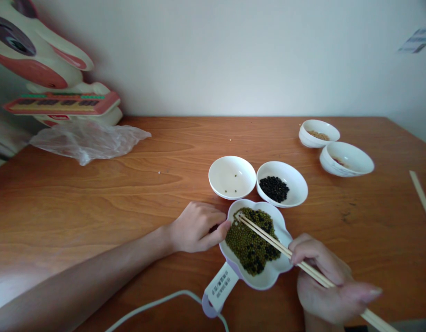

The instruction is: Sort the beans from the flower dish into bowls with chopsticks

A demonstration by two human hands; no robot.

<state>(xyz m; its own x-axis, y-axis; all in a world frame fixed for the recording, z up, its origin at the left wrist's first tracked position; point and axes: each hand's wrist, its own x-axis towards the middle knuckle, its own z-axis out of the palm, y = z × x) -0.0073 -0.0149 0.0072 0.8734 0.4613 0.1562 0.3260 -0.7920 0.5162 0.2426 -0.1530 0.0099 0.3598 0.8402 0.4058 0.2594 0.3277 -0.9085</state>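
Mixed beans (245,244), green with black, lie in a white flower-shaped dish (268,279), near side of the bench (130,198), right of centre. Handle of the dish points toward the near edge.

Right hand (323,297): fingers clamped on a pair of light chopsticks (264,234), tips down in the beans at the dish's far-left part. Tips close together; can't tell if a bean is between them. Left hand (199,228): fingers curled, thumb and index at the dish's left rim; can't tell if they grip it or just rest there.

Progress, judged from the layout: partway, a lot left. Black-bean bowl (298,184), just beyond the dish, has a decent heap of black beans (274,188). Left bowl (221,173), right beside it, has only about three small beans (235,175), look green. Dish remains well filled, black ones scattered all through the green, so separation is far from complete.

Toward the back right corner: rear bowl (311,139) with tan grains, second bowl (337,170) with a few reddish bits. Back left corner: toy keyboard figure (78,106), clear plastic bag (91,140) in front. Pale cable (157,299) at the near edge.
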